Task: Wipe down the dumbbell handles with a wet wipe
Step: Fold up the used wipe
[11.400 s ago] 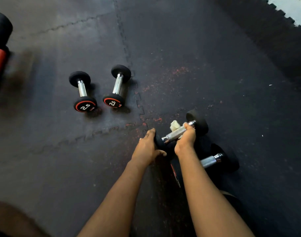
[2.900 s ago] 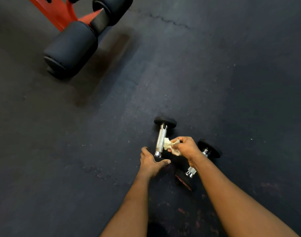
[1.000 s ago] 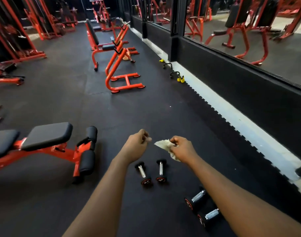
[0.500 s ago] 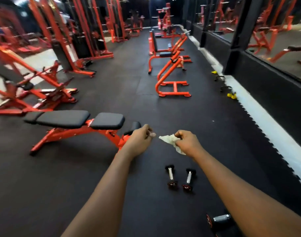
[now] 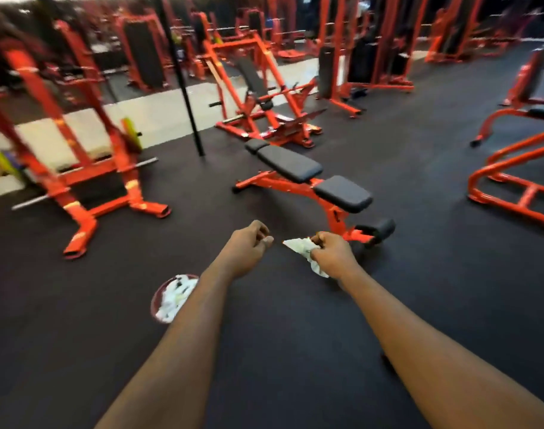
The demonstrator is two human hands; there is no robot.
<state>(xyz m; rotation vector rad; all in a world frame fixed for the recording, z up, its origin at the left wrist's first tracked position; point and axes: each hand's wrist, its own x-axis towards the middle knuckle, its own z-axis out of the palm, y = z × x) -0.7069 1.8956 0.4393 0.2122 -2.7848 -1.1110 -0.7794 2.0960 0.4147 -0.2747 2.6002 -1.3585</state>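
bin (image 5: 155,300) half hidden behind left forearm (image 5: 184,335) | wipe (image 5: 297,244) crumpled, partly buried in pinching right hand (image 5: 332,255), long axis far-left to near-right | left hand (image 5: 249,243) curled, holding nothing

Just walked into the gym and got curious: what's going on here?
A person holds both arms out over the black gym floor. The right hand grips a crumpled wet wipe; the left hand is curled, holding nothing. A round container of crumpled white sheets sits by the left arm. No dumbbells show.
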